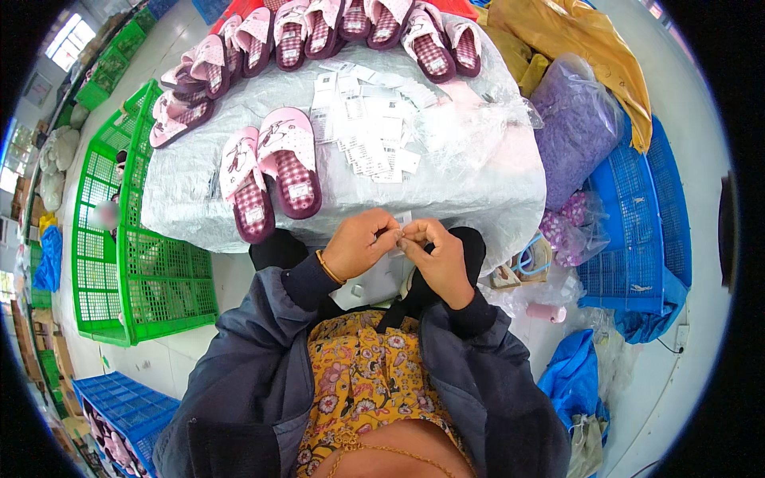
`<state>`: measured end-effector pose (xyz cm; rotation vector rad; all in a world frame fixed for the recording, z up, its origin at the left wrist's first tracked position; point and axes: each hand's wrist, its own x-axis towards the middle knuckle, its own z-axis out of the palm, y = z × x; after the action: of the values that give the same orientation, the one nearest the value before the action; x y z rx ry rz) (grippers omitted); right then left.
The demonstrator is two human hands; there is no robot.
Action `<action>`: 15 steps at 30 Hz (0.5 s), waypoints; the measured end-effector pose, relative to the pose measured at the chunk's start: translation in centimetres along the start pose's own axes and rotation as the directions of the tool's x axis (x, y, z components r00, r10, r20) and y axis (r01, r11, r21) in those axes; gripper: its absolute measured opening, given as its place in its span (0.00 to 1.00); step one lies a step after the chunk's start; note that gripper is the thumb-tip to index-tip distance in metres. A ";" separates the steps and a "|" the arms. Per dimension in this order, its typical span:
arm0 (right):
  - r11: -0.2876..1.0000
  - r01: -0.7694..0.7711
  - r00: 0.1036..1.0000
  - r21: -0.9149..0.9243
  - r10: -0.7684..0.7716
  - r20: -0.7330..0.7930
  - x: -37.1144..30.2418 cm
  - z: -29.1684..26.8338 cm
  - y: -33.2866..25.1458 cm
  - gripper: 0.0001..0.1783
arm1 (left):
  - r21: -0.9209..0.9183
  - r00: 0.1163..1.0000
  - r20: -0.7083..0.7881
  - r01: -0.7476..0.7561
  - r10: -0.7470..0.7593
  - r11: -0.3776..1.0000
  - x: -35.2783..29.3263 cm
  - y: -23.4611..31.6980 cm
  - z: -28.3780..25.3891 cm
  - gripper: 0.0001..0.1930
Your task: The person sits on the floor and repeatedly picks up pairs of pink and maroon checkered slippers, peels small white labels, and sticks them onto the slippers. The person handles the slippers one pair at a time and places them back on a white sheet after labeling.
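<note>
My left hand (360, 241) and my right hand (434, 248) meet just below the table's near edge, fingertips pinched together on a small white tag (401, 225). On the plastic-wrapped table (478, 175) a pair of pink checked slippers (271, 171) lies in front of my left hand. A pile of white paper tags (368, 127) is spread out at the table's middle. More pink slippers (319, 36) line the far edge in an arc.
Green plastic crates (135, 263) stand to the left. Blue crates (637, 223) and a bag of purple material (574, 127) sit to the right, a yellow sack (574, 40) behind them. Another blue crate (119, 414) holds slippers at the lower left.
</note>
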<state>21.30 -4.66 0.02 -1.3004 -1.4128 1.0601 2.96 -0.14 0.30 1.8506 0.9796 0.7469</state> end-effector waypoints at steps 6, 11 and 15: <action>0.995 0.032 0.999 -0.091 -0.032 0.009 0.7 -0.8 1.5 0.11 | 0.318 0.985 -0.101 -0.104 0.143 0.942 6.8 -0.3 -4.0 0.11; 0.997 -0.010 1.000 -0.075 0.011 0.008 1.0 -1.4 2.4 0.12 | 0.761 0.959 -0.146 -0.049 0.244 0.647 18.4 -5.6 -10.7 0.17; 0.999 -0.010 1.000 -0.050 0.009 -0.016 0.8 -1.8 3.6 0.12 | 0.863 0.988 -0.147 0.150 -0.044 0.483 23.7 -8.1 -12.4 0.21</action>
<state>23.85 -3.53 -3.08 -1.3495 -1.4310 1.0242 2.42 27.86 0.66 2.5990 1.7495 0.2301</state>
